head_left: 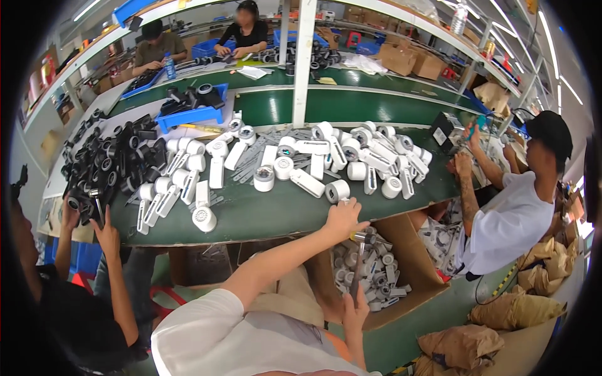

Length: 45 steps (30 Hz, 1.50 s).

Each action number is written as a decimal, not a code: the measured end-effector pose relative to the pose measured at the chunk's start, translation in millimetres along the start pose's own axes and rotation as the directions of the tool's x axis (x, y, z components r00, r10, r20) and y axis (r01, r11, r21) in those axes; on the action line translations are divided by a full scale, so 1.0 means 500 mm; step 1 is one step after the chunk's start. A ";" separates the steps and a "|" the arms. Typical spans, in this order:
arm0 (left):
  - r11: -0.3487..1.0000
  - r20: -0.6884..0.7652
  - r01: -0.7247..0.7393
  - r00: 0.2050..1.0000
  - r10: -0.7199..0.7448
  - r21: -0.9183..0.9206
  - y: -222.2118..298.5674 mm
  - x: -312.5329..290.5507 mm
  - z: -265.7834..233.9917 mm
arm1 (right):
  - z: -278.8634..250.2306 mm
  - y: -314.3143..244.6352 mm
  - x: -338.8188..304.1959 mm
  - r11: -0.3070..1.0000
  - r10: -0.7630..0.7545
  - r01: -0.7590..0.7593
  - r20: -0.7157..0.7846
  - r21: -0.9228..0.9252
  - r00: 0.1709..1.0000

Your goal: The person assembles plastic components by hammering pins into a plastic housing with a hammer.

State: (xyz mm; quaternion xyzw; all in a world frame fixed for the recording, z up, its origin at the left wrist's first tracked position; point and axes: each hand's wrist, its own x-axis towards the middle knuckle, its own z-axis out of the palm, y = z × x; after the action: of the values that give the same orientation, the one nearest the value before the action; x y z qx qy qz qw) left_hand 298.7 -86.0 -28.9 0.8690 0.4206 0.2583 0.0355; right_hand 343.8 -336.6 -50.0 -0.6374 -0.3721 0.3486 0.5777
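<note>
My left hand (343,219) reaches over the near edge of the green table, its thumb stretched out away from the other fingers. Its fingertips are beside a white round housing (337,191) with a dark inside; whether they touch it is hard to see. Below the edge, my right hand (355,310) is closed around the dark handle of a hammer (359,266), head up, over an open cardboard box (411,282). White parts (382,282) with round heads and flat handles fill the box. More such white parts (307,183) lie heaped across the table.
Black parts (106,156) are piled at the left, near a blue tray (191,113). A person at the left holds a tool (95,200); another works at the right. A white post (305,62) rises behind the table. Brown sacks (461,344) lie on the floor.
</note>
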 end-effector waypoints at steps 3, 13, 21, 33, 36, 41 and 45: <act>0.951 -0.121 -0.066 0.992 0.030 -0.302 -0.068 -0.082 -0.037 | 0.009 0.027 0.022 0.999 -0.030 0.029 0.040 0.024 0.999; 0.818 -0.239 0.178 0.904 -0.356 -0.548 -0.274 -0.269 -0.183 | 0.087 0.030 0.048 0.992 -0.048 0.012 0.288 0.124 0.956; 0.982 -0.470 -0.014 0.879 -0.078 -0.190 -0.294 -0.293 -0.194 | 0.126 0.021 0.044 0.994 -0.015 -0.021 0.315 0.110 0.949; 0.926 -0.187 0.011 0.979 -0.087 -0.376 -0.317 -0.267 -0.259 | 0.148 0.007 0.047 0.982 0.054 -0.103 0.288 0.157 0.956; 0.927 -0.040 0.086 0.993 -0.108 -0.365 -0.327 -0.240 -0.279 | 0.157 -0.005 0.052 0.980 0.053 -0.106 0.297 0.167 0.953; 0.836 0.170 0.120 0.985 -0.032 -0.535 -0.361 -0.204 -0.266 | 0.166 -0.015 0.052 0.978 0.061 -0.117 0.297 0.172 0.953; 0.935 0.205 -0.203 0.941 0.268 -0.291 -0.345 -0.185 -0.295 | 0.165 -0.009 0.051 0.983 0.048 -0.101 0.311 0.156 0.949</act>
State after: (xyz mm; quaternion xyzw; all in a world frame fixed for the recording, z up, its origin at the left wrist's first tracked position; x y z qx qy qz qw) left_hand 57.9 -67.2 11.4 0.9256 0.2668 0.2068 0.1711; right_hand 283.5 -274.7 -53.1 -0.5379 -0.4015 0.4952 0.5515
